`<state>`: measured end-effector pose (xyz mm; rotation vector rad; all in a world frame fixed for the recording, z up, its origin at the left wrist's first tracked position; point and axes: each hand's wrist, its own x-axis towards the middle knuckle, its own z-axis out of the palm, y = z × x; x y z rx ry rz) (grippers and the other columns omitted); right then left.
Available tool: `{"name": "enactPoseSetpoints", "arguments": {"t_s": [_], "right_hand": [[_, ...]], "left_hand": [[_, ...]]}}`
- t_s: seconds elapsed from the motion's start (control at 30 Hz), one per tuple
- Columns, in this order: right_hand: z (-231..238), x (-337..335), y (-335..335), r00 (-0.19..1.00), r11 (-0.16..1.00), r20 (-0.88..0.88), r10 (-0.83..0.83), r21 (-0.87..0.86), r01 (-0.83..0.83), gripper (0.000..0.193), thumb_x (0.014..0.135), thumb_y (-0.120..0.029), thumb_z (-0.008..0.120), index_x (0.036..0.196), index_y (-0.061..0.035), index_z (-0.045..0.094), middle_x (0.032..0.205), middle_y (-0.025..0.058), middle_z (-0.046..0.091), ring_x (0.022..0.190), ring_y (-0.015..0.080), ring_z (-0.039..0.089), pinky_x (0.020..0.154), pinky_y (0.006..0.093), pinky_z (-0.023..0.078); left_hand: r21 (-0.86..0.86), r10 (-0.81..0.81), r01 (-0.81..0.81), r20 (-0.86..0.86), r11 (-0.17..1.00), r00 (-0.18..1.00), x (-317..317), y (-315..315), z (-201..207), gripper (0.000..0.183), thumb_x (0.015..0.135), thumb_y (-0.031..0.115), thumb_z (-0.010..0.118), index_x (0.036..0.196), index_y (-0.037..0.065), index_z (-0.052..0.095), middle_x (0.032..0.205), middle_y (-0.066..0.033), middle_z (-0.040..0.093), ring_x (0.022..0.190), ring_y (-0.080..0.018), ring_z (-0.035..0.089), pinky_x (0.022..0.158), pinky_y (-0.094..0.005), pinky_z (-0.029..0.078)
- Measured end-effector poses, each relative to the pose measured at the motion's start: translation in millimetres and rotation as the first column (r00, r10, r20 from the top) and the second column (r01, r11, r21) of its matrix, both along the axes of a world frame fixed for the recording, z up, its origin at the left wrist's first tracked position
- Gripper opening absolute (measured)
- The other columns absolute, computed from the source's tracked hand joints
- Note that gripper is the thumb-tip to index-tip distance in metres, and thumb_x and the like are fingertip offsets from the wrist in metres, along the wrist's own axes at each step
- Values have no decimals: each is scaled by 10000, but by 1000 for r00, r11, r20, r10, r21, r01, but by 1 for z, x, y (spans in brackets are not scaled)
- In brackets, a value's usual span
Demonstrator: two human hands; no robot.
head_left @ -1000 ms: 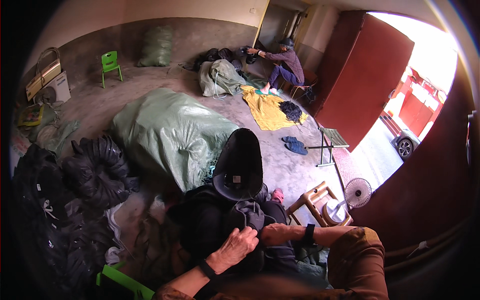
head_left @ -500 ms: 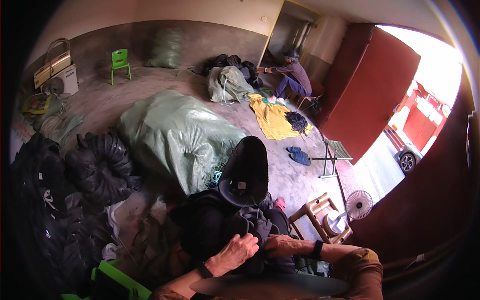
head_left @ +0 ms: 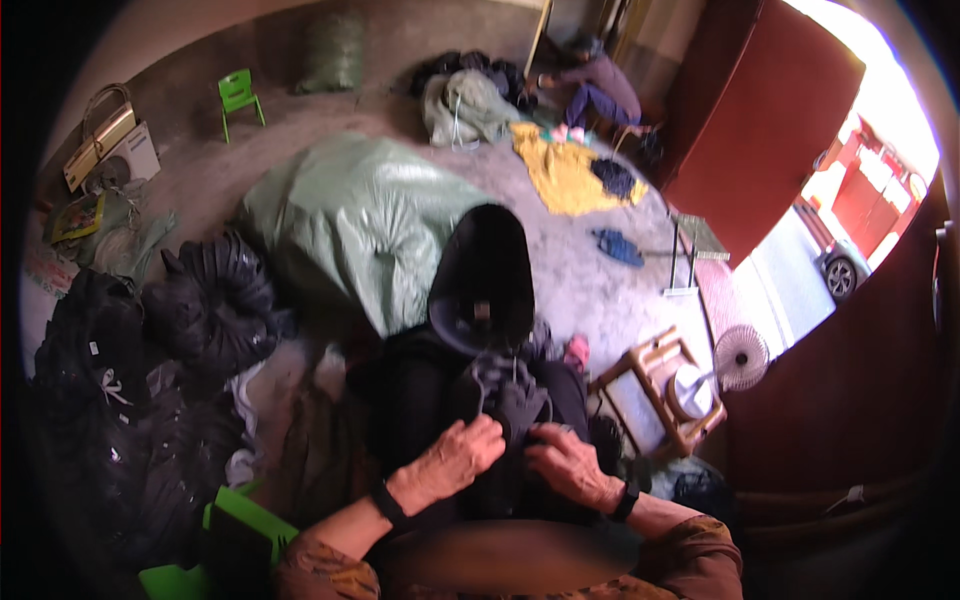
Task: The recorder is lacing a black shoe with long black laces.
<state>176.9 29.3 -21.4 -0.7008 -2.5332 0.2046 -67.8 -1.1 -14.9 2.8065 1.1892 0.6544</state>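
In my lap lies a dark grey cloth piece (head_left: pixel 510 395) with thin loops at its sides. It meets a large black curved shell (head_left: pixel 482 275), like a hat's deep brim, with a small pale label inside. My left hand (head_left: pixel 455 455) is closed, its fingertips pinching the left edge of the cloth. On the other side, my right hand (head_left: pixel 572 465) has bent fingers closed at the cloth's right edge. Both hands wear dark wristbands. Black clothing covers my legs beneath, and the exact join between shell and cloth is hard to make out.
A big pale green sack (head_left: pixel 370 220) lies ahead. Black bundles (head_left: pixel 215 300) pile up at left beside a green plastic piece (head_left: pixel 245 525). At right stand a wooden-framed stool (head_left: pixel 660 390) and a fan (head_left: pixel 741 357). Another person (head_left: pixel 600 85) sits far off near a red door (head_left: pixel 765 120).
The view has tilted and shifted slightly. My hands have moved a little apart along the cloth's edges, and the right hand has turned more upright. The far person has leaned slightly.
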Motion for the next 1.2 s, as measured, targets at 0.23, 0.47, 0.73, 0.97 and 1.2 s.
{"name": "enactPoseSetpoints", "arguments": {"t_s": [0.23,0.47,0.73,0.97,1.2], "right_hand": [[-14,6,-30,803,776,-293,-520,-554,301,222,829,-73,693,1025,-38,595,909,152,639,796,320,671,694,367,534],[-9,-9,-41,884,801,216,-415,-374,468,201,871,-285,647,924,-91,650,700,168,656,669,354,663,573,445,512],[-20,-16,-45,860,758,256,-441,-408,510,196,869,-245,644,803,-64,604,639,145,645,621,349,652,566,442,507],[-35,-11,-36,933,768,59,-354,-552,326,199,913,-186,582,799,-24,608,629,110,656,561,284,658,555,389,521],[-31,-19,-38,918,779,159,-362,-489,392,185,852,-250,646,822,-68,656,676,178,646,682,385,655,618,483,519]], "left_hand": [[-114,86,-45,390,992,917,10,-6,17,248,749,-61,640,985,10,624,955,-98,616,901,-289,614,767,-360,534],[-240,120,-45,309,970,943,42,-10,8,217,749,-54,576,949,23,608,900,-98,608,869,-286,610,724,-382,534],[-259,245,-212,101,942,964,53,1,-5,107,790,12,542,868,68,590,773,-79,605,778,-290,625,679,-424,498],[-506,267,-155,155,849,951,58,9,-5,154,801,26,523,898,39,641,804,-113,689,783,-329,674,695,-419,525],[-629,355,-202,126,751,926,61,15,-3,176,834,88,516,903,40,670,816,-138,700,814,-328,683,724,-414,532]]}}
